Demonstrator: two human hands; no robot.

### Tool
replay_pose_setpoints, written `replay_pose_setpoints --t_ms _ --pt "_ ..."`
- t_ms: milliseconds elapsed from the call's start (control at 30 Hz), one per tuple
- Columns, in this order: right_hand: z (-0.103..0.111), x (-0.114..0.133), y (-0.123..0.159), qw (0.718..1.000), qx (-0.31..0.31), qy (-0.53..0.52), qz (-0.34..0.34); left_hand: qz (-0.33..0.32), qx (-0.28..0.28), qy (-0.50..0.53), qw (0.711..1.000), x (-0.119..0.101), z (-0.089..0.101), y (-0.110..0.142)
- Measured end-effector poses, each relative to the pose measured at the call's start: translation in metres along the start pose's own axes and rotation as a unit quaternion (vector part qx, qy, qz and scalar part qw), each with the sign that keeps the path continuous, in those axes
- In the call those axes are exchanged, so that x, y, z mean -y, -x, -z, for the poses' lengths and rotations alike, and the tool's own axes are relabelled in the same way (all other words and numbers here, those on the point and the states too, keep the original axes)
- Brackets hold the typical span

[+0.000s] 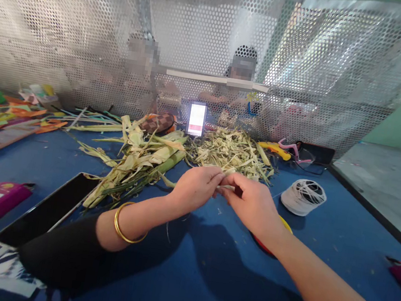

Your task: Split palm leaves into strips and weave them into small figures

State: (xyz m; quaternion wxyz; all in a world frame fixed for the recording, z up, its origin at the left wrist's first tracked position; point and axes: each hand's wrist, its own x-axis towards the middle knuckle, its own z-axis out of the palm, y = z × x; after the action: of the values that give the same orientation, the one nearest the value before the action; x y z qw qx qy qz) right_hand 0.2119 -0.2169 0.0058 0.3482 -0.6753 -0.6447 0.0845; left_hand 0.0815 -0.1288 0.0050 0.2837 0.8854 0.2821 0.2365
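Although slender, pale strip (231, 189) within left grip (217, 182) and right grip (224, 184).

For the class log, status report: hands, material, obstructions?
Left hand and right hand together, pinching a pale strip. Dried husks heaped just beyond. Thread spool beside right hand, not blocking.
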Motion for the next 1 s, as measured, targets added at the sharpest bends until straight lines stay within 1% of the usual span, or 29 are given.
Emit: replay_pose_setpoints --t_ms 100,167,300,400,500,567,767,1000 --pt "0.0003 -0.0032 -0.002 0.991 -0.031 -0.133 -0.01 0.005 -0.009 0.055 0.998 0.0013 0.0 -0.0001" --pt "0.0021 -0.0046 -0.0036 0.983 -0.052 -0.179 -0.003 0.007 -0.015 0.085 0.996 0.0007 0.002 0.0" --pt "0.0044 -0.0042 -0.0041 0.982 -0.105 -0.157 0.005 0.014 0.007 0.13 0.991 -0.0035 0.0063 0.0009" --pt "0.0039 -0.0029 -0.0029 0.981 -0.138 -0.134 -0.004 0.029 0.028 0.186 0.982 -0.0054 0.0071 0.0008" --pt "0.0036 -0.0034 -0.0027 0.98 -0.148 -0.132 -0.023 0.032 0.042 0.25 0.967 -0.0043 0.0058 -0.0002" --pt "0.0041 -0.0047 -0.0034 0.978 -0.149 -0.141 -0.029 0.034 0.049 0.271 0.961 -0.0028 0.0047 -0.0007" --pt "0.0053 -0.0087 -0.0049 0.981 -0.151 -0.12 0.0 0.044 0.058 0.276 0.958 -0.002 0.0046 -0.0004" --pt "0.0062 -0.0081 -0.0056 0.982 -0.151 -0.11 -0.002 0.043 0.063 0.267 0.961 -0.0043 0.0058 -0.0004"
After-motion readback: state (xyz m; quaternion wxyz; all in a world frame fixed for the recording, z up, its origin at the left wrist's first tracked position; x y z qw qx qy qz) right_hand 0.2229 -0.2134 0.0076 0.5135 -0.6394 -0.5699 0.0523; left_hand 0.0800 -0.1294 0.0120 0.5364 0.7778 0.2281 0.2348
